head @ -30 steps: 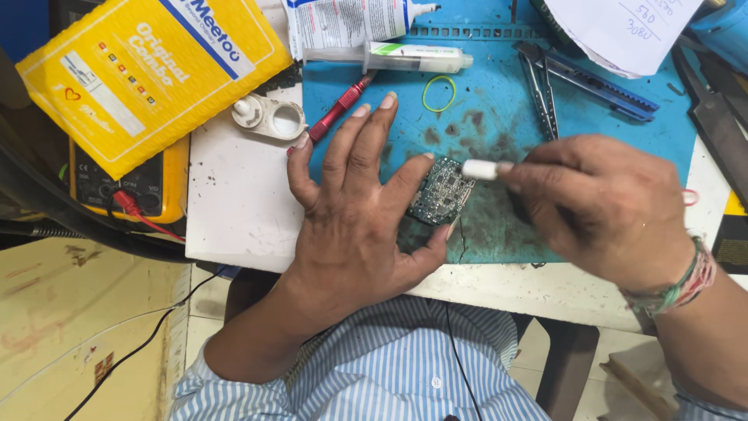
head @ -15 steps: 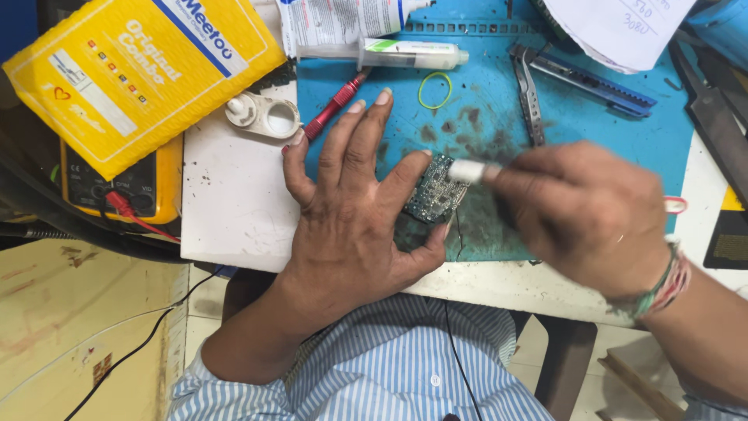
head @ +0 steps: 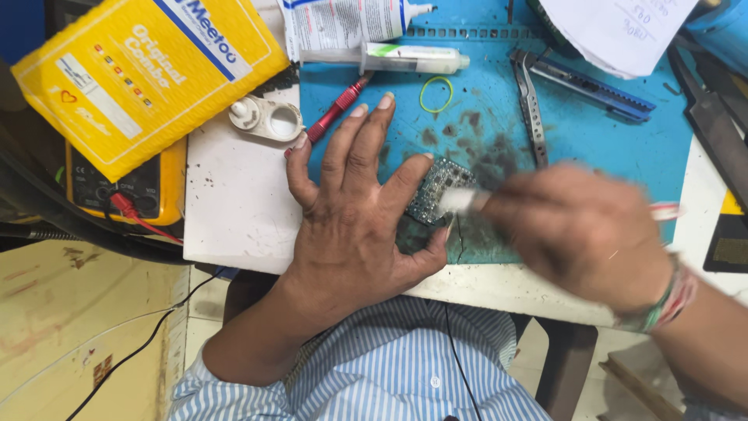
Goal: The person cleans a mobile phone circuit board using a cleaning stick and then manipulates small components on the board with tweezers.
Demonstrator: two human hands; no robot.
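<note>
**Brush further left on the board**

The right hand (head: 580,234), blurred, grips one white-tipped brush (head: 460,201), now further left over the one board (head: 438,191) near the mat's (head: 608,140) front edge. Left hand (head: 354,210) lies flat, fingers spread, thumb and forefinger pinning the board as before

A cluttered repair bench seen from above.
A white tabletop (head: 234,203) carries a stained blue work mat (head: 592,140). Below its left edge stands a worn cream-coloured cabinet surface (head: 70,327), with a thin black cable (head: 132,359) trailing across it. Pale floor (head: 545,351) shows beneath the table. Light is even and bright.
</note>
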